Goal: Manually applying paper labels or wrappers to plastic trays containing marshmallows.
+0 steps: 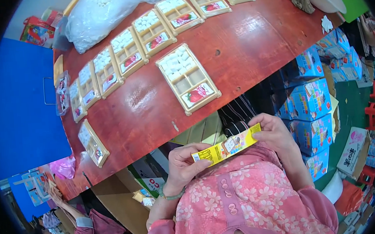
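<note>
I hold a long, narrow yellow printed strip (227, 148) in front of my chest, stretched between both hands. My left hand (183, 164) is closed on its left end, thumb on top. The right end is pinched by my right hand (274, 131). Whether the strip is a flat card or a folded sleeve I cannot tell. Beyond it, on the red-brown table, lies a beige compartment tray (189, 79) with white pieces at its far end, small compartments in the middle and a strawberry-printed packet at its near end. Neither hand touches this tray.
Several similar trays (153, 32) line the table's far side; another tray (93, 143) lies near the left edge. A big clear bag (102, 18) of white pieces sits behind. Blue printed cartons (310, 99) are stacked at right. A co-worker (88, 228) works at lower left.
</note>
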Motion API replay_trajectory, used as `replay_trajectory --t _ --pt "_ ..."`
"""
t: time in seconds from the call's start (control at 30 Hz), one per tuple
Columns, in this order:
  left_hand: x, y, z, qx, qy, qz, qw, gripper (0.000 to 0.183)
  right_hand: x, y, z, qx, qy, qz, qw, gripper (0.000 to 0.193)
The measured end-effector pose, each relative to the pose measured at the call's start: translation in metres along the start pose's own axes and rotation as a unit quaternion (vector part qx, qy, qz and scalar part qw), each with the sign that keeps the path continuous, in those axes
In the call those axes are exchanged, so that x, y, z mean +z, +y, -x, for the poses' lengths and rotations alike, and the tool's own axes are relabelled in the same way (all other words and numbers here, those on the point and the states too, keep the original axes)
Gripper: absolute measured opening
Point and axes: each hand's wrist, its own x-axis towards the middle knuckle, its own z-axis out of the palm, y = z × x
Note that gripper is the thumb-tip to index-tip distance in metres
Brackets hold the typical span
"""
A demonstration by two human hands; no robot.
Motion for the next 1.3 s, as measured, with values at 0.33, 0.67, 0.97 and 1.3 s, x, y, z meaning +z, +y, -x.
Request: replay_trajectory --t 0.33,0.67,0.97,1.3 --pt "-0.004 0.065 -0.044 0.066 0.196 -0.193 0.959 0.015 0.067 -0.085 -0.048 -0.203 0.028 0.219 0.954 0.029" --pt "-0.034 0.060 -0.086 0.068 0.258 -0.136 0.954 0.014 0.075 -0.109 -0.116 -0.256 -0.001 0.432 0.865 0.011" --pt "-0.040 0.059 -0.090 0.036 0.250 -0.168 0.953 0.013 0.071 -0.111 -0.128 -0.235 -0.003 0.434 0.870 0.013" --pt "-0.031 0.061 -0.096 0.033 0.267 -0.193 0.944 0.017 0.073 -0.112 -0.130 -0.198 0.009 0.430 0.881 0.009"
